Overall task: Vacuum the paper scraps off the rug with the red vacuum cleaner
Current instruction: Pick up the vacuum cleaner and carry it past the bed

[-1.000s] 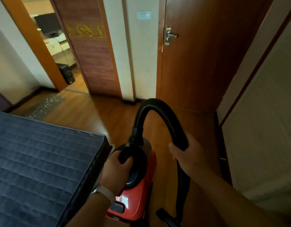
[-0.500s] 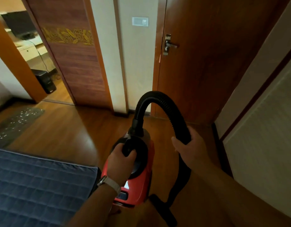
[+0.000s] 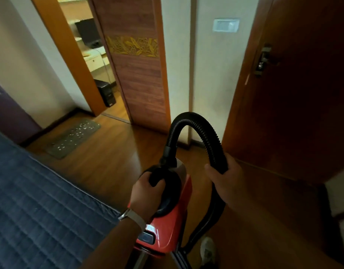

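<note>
The left hand (image 3: pixel 146 193), a watch (image 3: pixel 131 215) on its wrist, gripped the black handle (image 3: pixel 153 178) on top of the red vacuum (image 3: pixel 173 226), its fingers (image 3: pixel 145 176) curled tight round it. The vacuum hung low in the view at six o'clock, above the wooden floor (image 3: pixel 109 162). From its front the black ribbed hose (image 3: pixel 196 123) rose, arched over and dropped toward five o'clock, where the right hand (image 3: pixel 225 179) held it, thumb on the near side and fingers wrapped round the far side. Below that hand the hose ran down past a pale shoe (image 3: pixel 208 249) at the bottom edge. The rug (image 3: pixel 74 136) lay well apart from the vacuum, at about ten o'clock from it, flat on the floor by the wall and just short of an open doorway; white paper scraps (image 3: pixel 78 133) were scattered over it. A blue quilted bed (image 3: pixel 41 200) filled the side from seven to nine o'clock, between the person and the rug. A patterned sliding door (image 3: pixel 136 74) stood at twelve o'clock, a light switch (image 3: pixel 226 25) at one o'clock, and a dark closed door (image 3: pixel 293 94) at two o'clock. A computer tower (image 3: pixel 107 93) sat on the floor beyond the doorway.
</note>
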Demonstrator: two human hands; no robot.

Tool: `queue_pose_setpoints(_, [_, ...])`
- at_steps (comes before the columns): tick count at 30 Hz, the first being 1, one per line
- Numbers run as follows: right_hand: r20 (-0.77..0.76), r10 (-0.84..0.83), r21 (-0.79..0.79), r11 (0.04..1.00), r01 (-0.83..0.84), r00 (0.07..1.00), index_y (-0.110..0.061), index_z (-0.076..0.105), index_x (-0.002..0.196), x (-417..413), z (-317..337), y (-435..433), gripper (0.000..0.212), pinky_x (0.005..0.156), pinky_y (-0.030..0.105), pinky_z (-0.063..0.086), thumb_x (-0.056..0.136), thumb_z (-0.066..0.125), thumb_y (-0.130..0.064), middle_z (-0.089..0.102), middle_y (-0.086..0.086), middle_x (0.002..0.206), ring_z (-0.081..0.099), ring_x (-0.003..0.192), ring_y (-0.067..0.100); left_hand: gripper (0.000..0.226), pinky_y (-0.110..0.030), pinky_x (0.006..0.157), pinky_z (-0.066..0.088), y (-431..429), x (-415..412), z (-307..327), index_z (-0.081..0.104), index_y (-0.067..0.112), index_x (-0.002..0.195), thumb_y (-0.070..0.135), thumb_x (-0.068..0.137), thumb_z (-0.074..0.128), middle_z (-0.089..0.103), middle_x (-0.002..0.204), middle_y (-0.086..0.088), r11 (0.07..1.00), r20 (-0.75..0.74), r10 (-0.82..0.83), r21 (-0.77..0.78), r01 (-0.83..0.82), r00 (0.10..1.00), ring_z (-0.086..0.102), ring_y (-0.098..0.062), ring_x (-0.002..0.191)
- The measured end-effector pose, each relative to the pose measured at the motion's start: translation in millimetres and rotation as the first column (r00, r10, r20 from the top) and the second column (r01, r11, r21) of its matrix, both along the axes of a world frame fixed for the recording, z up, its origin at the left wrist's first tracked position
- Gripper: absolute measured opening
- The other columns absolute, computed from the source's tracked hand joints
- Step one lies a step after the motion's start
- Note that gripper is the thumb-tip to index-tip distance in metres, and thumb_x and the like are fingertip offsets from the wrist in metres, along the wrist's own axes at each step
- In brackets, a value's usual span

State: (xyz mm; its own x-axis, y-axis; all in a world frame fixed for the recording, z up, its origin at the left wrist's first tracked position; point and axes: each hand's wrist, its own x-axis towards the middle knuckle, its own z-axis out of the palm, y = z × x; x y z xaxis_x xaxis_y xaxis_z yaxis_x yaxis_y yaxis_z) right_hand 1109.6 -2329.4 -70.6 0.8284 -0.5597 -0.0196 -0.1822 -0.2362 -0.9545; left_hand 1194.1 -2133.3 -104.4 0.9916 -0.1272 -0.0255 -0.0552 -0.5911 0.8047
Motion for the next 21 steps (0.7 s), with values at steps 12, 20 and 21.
queue_pose_setpoints(12, [0.022, 0.249, 0.072, 0.966, -0.25, 0.968, -0.026, 0.058, 0.094, 182, 9, -97, 0.014, 0.053, 0.023, 0.051, 0.089, 0.07, -0.021, 0.065, 0.007, 0.074, 0.062, 0.06, 0.015, 0.012, -0.007, 0.046, 0.039, -70, 136, 21, 0.058, 0.018, 0.092, 0.019, 0.087, 0.069, 0.056, 0.072, 0.013, 0.969, 0.003, 0.245, 0.042, -0.244, 0.97, 0.053, 0.001, 0.062])
queue_pose_setpoints(20, [-0.007, 0.317, 0.033, 0.948, -0.317, 0.948, -0.025, 0.058, 0.091, 299, 3, -116, 0.015, 0.047, 0.014, 0.048, 0.089, 0.07, -0.017, 0.064, 0.006, 0.071, 0.059, 0.054, 0.006, 0.022, -0.013, 0.049, 0.039, -81, 230, 1, 0.066, 0.015, 0.106, 0.024, 0.086, 0.069, 0.059, 0.076, 0.013, 0.945, -0.065, 0.327, 0.05, -0.324, 0.943, 0.057, 0.0, 0.066])
queue_pose_setpoints(21, [-0.014, 0.325, 0.027, 0.945, -0.325, 0.946, -0.025, 0.057, 0.09, 315, 0, -116, 0.015, 0.047, 0.014, 0.048, 0.089, 0.07, -0.016, 0.064, 0.007, 0.071, 0.059, 0.054, 0.007, 0.023, -0.015, 0.05, 0.04, -81, 246, -4, 0.066, 0.014, 0.107, 0.024, 0.087, 0.068, 0.06, 0.077, 0.011, 0.942, -0.08, 0.335, 0.05, -0.331, 0.939, 0.058, -0.001, 0.067])
